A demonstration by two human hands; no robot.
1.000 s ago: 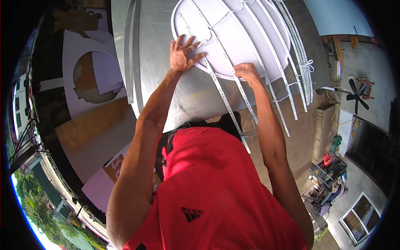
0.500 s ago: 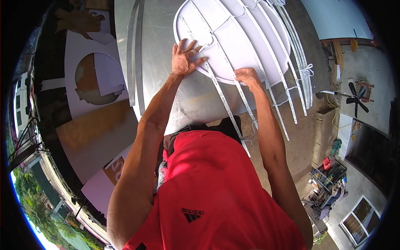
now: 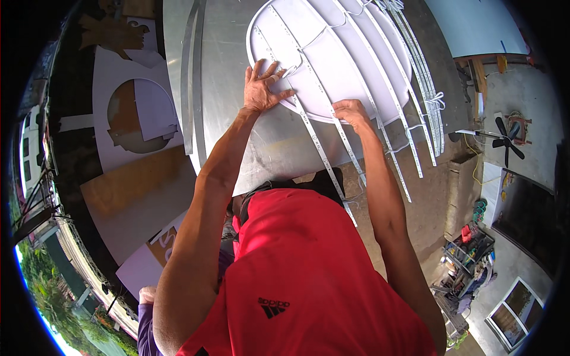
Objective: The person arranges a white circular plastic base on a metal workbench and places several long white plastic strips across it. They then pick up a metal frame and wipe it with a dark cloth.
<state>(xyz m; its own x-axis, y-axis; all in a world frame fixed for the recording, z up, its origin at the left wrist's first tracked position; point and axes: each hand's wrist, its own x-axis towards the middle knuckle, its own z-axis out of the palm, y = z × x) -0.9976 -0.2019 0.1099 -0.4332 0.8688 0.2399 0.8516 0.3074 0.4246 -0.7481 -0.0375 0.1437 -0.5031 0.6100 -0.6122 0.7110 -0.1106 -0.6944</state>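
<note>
Head view, looking straight down over our red shirt (image 3: 309, 279), and both our hands are up on the round white panel (image 3: 350, 65) that lies flat on the grey metal tabletop (image 3: 231, 71). Our left hand (image 3: 264, 89) is spread flat, fingers fanned wide, palm pressing on the panel's near left edge, so that grip is open and holding nothing. Our right hand (image 3: 351, 113) sits at the panel's near rim with fingers curled down onto a white light strip (image 3: 323, 157); the grip looks closed on that strip, pinching it against the rim. That strip runs across the panel and hangs off the tabletop's near edge toward us. More white strips (image 3: 409, 89) lie side by side across the panel and trail off to the right. Off to the left, white sheets with a round cut-out (image 3: 133, 118) lie on the ground, and a standing fan (image 3: 504, 139) sits at far right.
</note>
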